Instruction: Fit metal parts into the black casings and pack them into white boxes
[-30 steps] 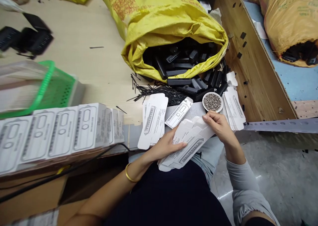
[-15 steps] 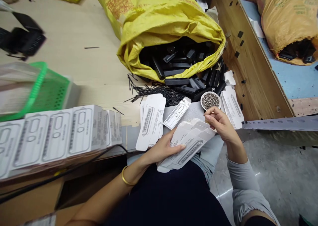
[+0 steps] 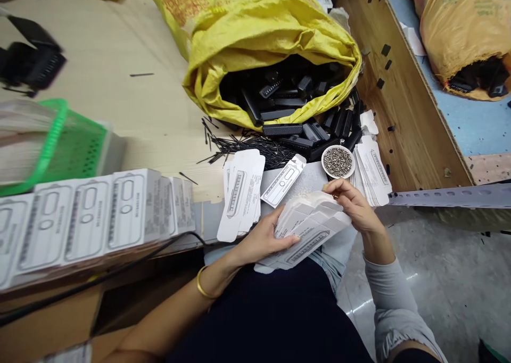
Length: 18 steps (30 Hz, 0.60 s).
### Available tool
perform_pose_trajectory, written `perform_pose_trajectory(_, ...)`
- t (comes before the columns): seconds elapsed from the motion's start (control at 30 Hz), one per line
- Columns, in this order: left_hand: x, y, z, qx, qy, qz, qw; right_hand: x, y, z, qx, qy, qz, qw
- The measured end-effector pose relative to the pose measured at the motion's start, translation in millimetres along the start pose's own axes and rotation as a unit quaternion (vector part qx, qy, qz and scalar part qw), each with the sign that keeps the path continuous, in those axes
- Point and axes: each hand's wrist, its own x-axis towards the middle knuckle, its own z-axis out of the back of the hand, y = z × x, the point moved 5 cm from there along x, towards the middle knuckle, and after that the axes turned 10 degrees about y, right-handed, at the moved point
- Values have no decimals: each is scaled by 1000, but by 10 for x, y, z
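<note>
A fanned stack of flat white printed cartons (image 3: 307, 235) is held over my lap. My left hand (image 3: 269, 238) grips its left side, thumb pressed on top and the other fingers hidden underneath. At the upper right end, my right hand (image 3: 353, 203) has its bent fingers closed on the carton flaps. Just beyond that hand, a small white bowl (image 3: 338, 162) holds tiny metal screw-like pieces. One folded carton (image 3: 282, 182) lies past the stack, its end flap raised. More flat cartons (image 3: 242, 192) lie to the left, and another pile (image 3: 371, 171) to the right.
Black plastic parts spill from a yellow sack (image 3: 271, 33) beside thin black sticks (image 3: 251, 150). Upright printed boxes (image 3: 128, 208) line the table's left edge near a green basket (image 3: 82, 145). A wooden partition (image 3: 411, 81) borders the right, and a black cable (image 3: 131, 264) runs along the front.
My right fingers have moved slightly down and closed onto the carton flaps at the stack's upper end. My left hand keeps its hold. The view has shifted a little.
</note>
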Motion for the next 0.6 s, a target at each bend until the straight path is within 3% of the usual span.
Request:
perform_pose_trajectory(0.1, 20, 79, 51, -34, -67, 2, 997, 3, -271, -93, 86, -64, -16, 994)
perform_pose_trajectory(0.17, 33, 141, 59, -89, -92, 2, 992, -13, -438, -141, 88, -117, -19, 989)
perform_pose_trajectory(0.33, 61, 269, 8, -309, -69, -1, 949, -110, -554, -156, -20, -237, 45, 970)
perform_pose_trajectory(0.47, 59, 288, 29, -348, -89, 17, 933, -161, -487, -147, -82, -240, 104, 962)
perform_pose_trajectory(0.6, 47, 212, 52, -310, -125, 17, 942, -204, -359, -142, -118, -185, 176, 960)
